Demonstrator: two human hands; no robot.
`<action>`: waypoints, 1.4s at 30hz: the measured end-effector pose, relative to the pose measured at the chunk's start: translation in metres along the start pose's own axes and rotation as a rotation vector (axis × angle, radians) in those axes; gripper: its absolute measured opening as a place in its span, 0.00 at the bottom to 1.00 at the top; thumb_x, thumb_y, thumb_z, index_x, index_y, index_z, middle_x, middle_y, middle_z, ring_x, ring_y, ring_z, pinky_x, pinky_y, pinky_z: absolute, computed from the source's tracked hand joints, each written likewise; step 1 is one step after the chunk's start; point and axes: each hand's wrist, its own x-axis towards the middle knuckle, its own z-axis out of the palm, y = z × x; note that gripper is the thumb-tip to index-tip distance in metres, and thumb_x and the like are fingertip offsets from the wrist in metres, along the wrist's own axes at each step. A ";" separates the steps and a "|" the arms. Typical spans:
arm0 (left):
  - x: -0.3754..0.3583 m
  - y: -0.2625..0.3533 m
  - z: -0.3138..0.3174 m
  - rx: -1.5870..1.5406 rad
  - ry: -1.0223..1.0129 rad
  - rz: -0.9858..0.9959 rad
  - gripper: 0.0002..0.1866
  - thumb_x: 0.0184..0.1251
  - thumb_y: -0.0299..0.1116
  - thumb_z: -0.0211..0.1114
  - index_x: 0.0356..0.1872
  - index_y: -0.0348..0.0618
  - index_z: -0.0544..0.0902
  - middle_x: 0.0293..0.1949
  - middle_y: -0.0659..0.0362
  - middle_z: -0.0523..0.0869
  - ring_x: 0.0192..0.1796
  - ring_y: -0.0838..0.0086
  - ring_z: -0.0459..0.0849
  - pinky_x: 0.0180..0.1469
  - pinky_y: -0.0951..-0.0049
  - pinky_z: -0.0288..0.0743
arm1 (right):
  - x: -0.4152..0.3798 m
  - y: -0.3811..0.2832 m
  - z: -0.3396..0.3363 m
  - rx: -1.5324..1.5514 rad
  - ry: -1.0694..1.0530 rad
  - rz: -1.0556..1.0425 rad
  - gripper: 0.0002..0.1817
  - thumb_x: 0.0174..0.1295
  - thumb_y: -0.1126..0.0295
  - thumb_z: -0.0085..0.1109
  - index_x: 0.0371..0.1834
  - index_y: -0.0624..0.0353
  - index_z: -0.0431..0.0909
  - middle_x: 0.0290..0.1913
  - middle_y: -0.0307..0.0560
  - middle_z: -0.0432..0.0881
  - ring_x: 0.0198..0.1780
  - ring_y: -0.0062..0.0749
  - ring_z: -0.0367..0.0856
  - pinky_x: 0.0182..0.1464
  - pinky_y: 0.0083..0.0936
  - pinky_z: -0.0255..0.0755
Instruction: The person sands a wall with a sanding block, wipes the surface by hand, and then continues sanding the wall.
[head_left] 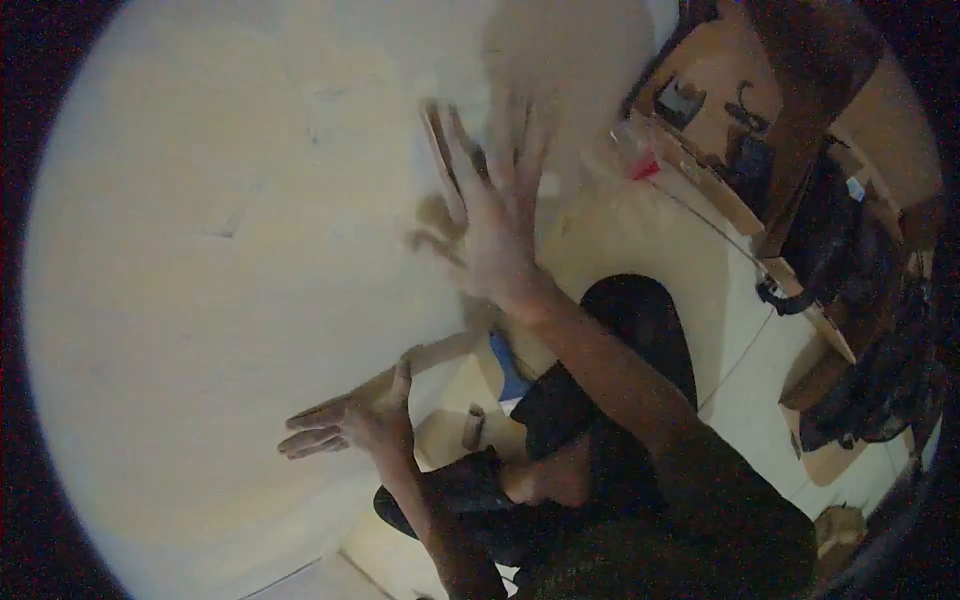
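Note:
A large pale surface (200, 230) with faint scuff marks fills most of the head view. My right hand (497, 225) is at its upper middle, fingers stretched and spread, thumb out to the left, with a shadow close beside it. Lower down, my left hand (375, 420) has its fingers extended leftward and its thumb pointing up; its shadow falls right next to it. Neither hand holds anything that shows. Between my forearms, near my dark-clothed legs, lies a tool with a blue handle (508, 365). A small brown cylindrical piece (473, 427) is near my left wrist.
Cardboard boxes (715, 185) stand at the upper right, with dark items and a black bag (845, 230) in and around them. A clear packet with a red part (642, 165) is by the nearest box. Light floor tiles (745, 350) show between my knee and the boxes.

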 end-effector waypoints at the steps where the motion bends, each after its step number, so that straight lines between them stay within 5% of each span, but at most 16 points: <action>1: -0.003 0.000 0.008 0.166 0.161 0.052 0.61 0.44 0.66 0.81 0.63 0.16 0.69 0.60 0.24 0.75 0.63 0.33 0.75 0.68 0.45 0.67 | -0.020 0.004 0.008 0.005 -0.018 0.013 0.63 0.43 0.36 0.75 0.82 0.49 0.56 0.83 0.70 0.38 0.80 0.79 0.35 0.74 0.75 0.32; 5: 0.002 -0.014 0.017 -0.032 0.005 -0.011 0.67 0.43 0.64 0.82 0.66 0.11 0.59 0.61 0.24 0.74 0.64 0.32 0.74 0.69 0.44 0.65 | -0.004 0.000 0.001 -0.011 0.020 -0.008 0.63 0.42 0.36 0.76 0.82 0.50 0.57 0.82 0.70 0.41 0.80 0.79 0.34 0.74 0.76 0.33; 9: 0.004 -0.001 0.009 -0.020 0.076 0.063 0.67 0.43 0.65 0.81 0.65 0.10 0.60 0.60 0.21 0.73 0.64 0.31 0.73 0.69 0.44 0.65 | 0.001 0.008 0.008 0.032 0.086 -0.083 0.64 0.42 0.35 0.75 0.82 0.50 0.56 0.82 0.69 0.42 0.81 0.79 0.34 0.74 0.76 0.33; 13: 0.014 -0.018 -0.022 -0.117 -0.388 0.044 0.80 0.39 0.73 0.78 0.70 0.11 0.42 0.68 0.16 0.55 0.73 0.32 0.60 0.74 0.45 0.57 | 0.002 0.005 -0.001 -0.059 0.026 -0.108 0.64 0.41 0.34 0.75 0.82 0.50 0.57 0.83 0.67 0.43 0.80 0.79 0.35 0.74 0.75 0.34; 15: 0.012 -0.026 -0.020 -0.143 -0.426 0.050 0.80 0.40 0.73 0.78 0.70 0.11 0.41 0.69 0.14 0.53 0.73 0.32 0.60 0.74 0.44 0.57 | -0.008 0.005 0.002 -0.071 0.016 -0.061 0.64 0.40 0.33 0.74 0.82 0.49 0.58 0.83 0.66 0.44 0.80 0.79 0.35 0.74 0.75 0.34; 18: 0.006 -0.001 -0.002 -0.149 -0.091 0.017 0.70 0.45 0.67 0.80 0.68 0.08 0.55 0.64 0.14 0.65 0.67 0.33 0.71 0.71 0.44 0.63 | -0.015 0.005 0.016 -0.005 0.042 -0.048 0.62 0.44 0.33 0.71 0.81 0.52 0.58 0.83 0.67 0.43 0.80 0.79 0.36 0.75 0.74 0.34; 22: 0.012 -0.009 0.006 -0.140 -0.119 0.016 0.72 0.45 0.68 0.79 0.67 0.05 0.53 0.63 0.12 0.64 0.67 0.30 0.70 0.70 0.45 0.63 | 0.002 0.007 0.014 -0.035 0.038 -0.084 0.59 0.50 0.34 0.66 0.80 0.59 0.59 0.83 0.70 0.40 0.80 0.80 0.36 0.75 0.73 0.32; 25: 0.006 -0.029 0.046 -0.032 0.259 0.093 0.71 0.46 0.71 0.77 0.67 0.08 0.56 0.65 0.07 0.51 0.74 0.29 0.53 0.74 0.39 0.49 | -0.032 0.019 0.017 -0.083 -0.109 -0.011 0.58 0.51 0.33 0.64 0.81 0.59 0.59 0.83 0.70 0.39 0.80 0.80 0.35 0.75 0.73 0.31; 27: 0.012 -0.018 0.041 -0.043 0.274 0.083 0.69 0.46 0.70 0.77 0.67 0.08 0.57 0.65 0.08 0.53 0.73 0.28 0.54 0.74 0.40 0.51 | -0.024 0.016 0.015 -0.092 -0.106 -0.028 0.59 0.48 0.33 0.66 0.81 0.56 0.59 0.83 0.70 0.41 0.80 0.79 0.35 0.75 0.73 0.31; 29: 0.012 -0.024 0.017 -0.106 -0.145 0.001 0.68 0.46 0.65 0.80 0.66 0.06 0.56 0.61 0.13 0.67 0.65 0.28 0.72 0.69 0.49 0.67 | -0.022 0.014 0.019 -0.068 0.002 -0.068 0.63 0.41 0.31 0.73 0.81 0.49 0.59 0.82 0.69 0.44 0.80 0.77 0.38 0.74 0.76 0.33; 31: 0.008 -0.016 0.018 -0.093 -0.040 0.071 0.64 0.46 0.66 0.80 0.62 0.08 0.64 0.57 0.16 0.74 0.61 0.32 0.77 0.66 0.48 0.70 | 0.003 0.011 0.018 0.003 0.062 -0.080 0.63 0.40 0.32 0.73 0.81 0.49 0.59 0.82 0.69 0.45 0.80 0.78 0.38 0.74 0.76 0.34; 33: 0.005 -0.021 0.018 0.025 0.082 0.101 0.66 0.45 0.67 0.79 0.64 0.08 0.61 0.59 0.14 0.64 0.65 0.31 0.64 0.68 0.43 0.58 | -0.005 0.012 0.019 0.052 0.069 -0.057 0.64 0.39 0.32 0.73 0.81 0.48 0.59 0.82 0.69 0.46 0.80 0.78 0.38 0.74 0.76 0.34; 35: 0.007 -0.022 0.030 0.195 0.249 0.084 0.76 0.43 0.70 0.79 0.70 0.08 0.48 0.68 0.06 0.37 0.78 0.26 0.33 0.76 0.33 0.29 | -0.021 0.020 0.023 0.045 0.052 -0.074 0.64 0.38 0.31 0.73 0.81 0.48 0.60 0.82 0.69 0.46 0.79 0.79 0.39 0.74 0.76 0.34; 37: 0.004 -0.010 0.017 0.133 0.185 0.097 0.59 0.43 0.68 0.80 0.54 0.14 0.69 0.48 0.25 0.71 0.53 0.39 0.69 0.59 0.43 0.63 | -0.001 0.012 0.011 -0.012 0.042 -0.119 0.64 0.38 0.31 0.73 0.81 0.47 0.60 0.82 0.70 0.46 0.79 0.79 0.39 0.73 0.77 0.34; 39: 0.005 -0.012 0.015 0.083 0.105 0.107 0.53 0.43 0.67 0.81 0.49 0.17 0.79 0.40 0.32 0.86 0.42 0.44 0.87 0.50 0.49 0.80 | 0.000 0.012 0.012 -0.051 0.035 -0.112 0.62 0.43 0.31 0.70 0.81 0.51 0.60 0.81 0.72 0.45 0.79 0.79 0.39 0.74 0.75 0.34; 42: 0.016 -0.028 0.024 0.088 0.180 0.167 0.55 0.43 0.67 0.80 0.53 0.16 0.77 0.46 0.27 0.83 0.45 0.40 0.85 0.51 0.48 0.79 | -0.009 0.015 0.019 -0.049 0.018 -0.096 0.56 0.54 0.35 0.65 0.80 0.58 0.59 0.81 0.75 0.45 0.79 0.80 0.38 0.76 0.70 0.32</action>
